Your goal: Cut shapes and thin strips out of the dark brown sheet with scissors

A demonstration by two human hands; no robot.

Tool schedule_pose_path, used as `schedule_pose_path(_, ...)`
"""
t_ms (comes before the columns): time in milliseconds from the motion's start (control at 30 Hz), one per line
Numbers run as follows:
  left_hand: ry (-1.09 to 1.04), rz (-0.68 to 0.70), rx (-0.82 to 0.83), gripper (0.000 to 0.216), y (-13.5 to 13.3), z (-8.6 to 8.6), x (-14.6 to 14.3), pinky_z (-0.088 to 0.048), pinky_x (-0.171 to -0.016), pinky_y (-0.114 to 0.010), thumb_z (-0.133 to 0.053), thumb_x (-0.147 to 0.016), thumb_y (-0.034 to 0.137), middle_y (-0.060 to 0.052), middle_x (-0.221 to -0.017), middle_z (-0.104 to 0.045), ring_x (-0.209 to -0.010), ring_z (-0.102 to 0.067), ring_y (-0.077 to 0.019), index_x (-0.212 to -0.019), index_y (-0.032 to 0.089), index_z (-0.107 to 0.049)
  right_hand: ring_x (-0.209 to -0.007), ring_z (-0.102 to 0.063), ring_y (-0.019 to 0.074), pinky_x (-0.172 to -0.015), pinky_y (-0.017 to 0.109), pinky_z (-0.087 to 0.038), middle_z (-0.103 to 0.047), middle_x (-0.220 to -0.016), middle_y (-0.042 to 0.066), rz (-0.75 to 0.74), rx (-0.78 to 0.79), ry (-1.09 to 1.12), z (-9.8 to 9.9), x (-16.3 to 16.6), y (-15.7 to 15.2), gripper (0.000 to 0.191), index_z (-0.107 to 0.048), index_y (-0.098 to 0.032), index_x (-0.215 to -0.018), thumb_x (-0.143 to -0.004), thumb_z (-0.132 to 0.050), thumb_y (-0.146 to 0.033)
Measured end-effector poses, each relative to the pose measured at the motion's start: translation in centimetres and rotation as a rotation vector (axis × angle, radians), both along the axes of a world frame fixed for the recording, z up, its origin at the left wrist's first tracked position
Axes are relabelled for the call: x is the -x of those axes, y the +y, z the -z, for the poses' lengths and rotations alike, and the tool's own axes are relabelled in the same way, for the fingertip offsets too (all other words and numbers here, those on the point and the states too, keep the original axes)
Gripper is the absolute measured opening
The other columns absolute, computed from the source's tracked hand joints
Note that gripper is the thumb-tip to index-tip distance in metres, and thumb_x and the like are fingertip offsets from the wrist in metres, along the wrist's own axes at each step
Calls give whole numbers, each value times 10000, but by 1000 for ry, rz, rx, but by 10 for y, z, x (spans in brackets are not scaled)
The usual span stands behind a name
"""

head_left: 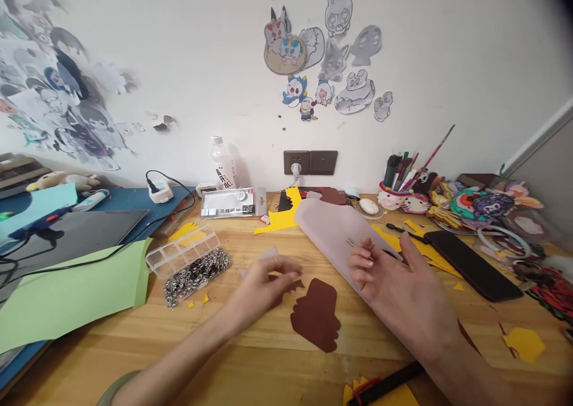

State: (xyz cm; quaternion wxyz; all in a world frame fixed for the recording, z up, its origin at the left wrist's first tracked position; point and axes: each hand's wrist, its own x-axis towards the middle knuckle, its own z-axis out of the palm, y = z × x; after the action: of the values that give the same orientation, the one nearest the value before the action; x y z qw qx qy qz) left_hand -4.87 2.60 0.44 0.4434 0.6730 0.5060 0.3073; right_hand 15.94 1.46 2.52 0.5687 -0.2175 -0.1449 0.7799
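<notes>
My left hand [268,283] is closed in a pinch above the table, with a small jagged brown scrap [295,285] at its fingertips. Just right of it, a brown cut-out shape [316,315] with wavy edges lies flat on the wood. My right hand [403,295] is turned palm up with curled fingers. Thin metal tips [350,242] poke out past its fingers, and a dark curved handle [394,254] shows by the thumb, like small scissors; the rest is hidden. Beneath this hand runs a long pale pink sheet [320,230].
A clear divided box [197,271] of metal rings stands open at left, beside a green sheet [80,298]. Yellow scraps [523,343] lie about. At right are a black phone [472,265] and a pen cup [396,196]; a bottle [222,164] stands behind.
</notes>
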Motion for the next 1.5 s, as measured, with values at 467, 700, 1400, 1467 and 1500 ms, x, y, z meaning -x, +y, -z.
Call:
schedule_pose_path(467,-506,102,352,176,-30,-16,-71,-363,-413,-170,-640,-663,271,45,-594,-531,-455,-460,-58,-759,178,-524,-353,-256,62,-277,131,-271,-230,-515,-87,-2,143,342,-7,5,-15,348,-338,-207,-621,-901,-238,-388)
schedule_pose_path(700,-534,92,383,201,-31,-20,-77,-336,-417,-171,-661,-642,302,50,-582,-530,-428,-419,-41,-726,174,-530,-329,-229,52,-267,134,-219,-201,-475,-98,22,127,323,-7,1,-16,382,-318,-206,-561,-895,-268,-382)
schedule_pose_path(1400,-489,119,326,250,-28,-14,-75,-281,-328,-139,-631,-674,382,49,-549,-493,-407,-396,-47,-758,181,-508,-372,-151,58,-353,172,-236,-254,-455,-87,92,-91,20,-17,6,-22,380,-372,-168,-490,-857,-384,-268)
schedule_pose_path(1467,-484,123,321,239,-28,-13,-74,-280,-318,-141,-614,-689,388,50,-554,-495,-390,-376,-44,-767,189,-506,-378,-144,63,-364,174,-244,-266,-453,-86,91,-111,-7,-17,6,-23,381,-373,-168,-488,-858,-380,-257)
schedule_pose_path(1500,-482,125,318,230,-28,-12,-74,-283,-318,-143,-606,-697,386,51,-551,-493,-385,-375,-44,-768,192,-505,-381,-140,66,-369,175,-247,-270,-451,-85,95,-126,-21,-17,6,-22,382,-376,-169,-486,-859,-377,-252)
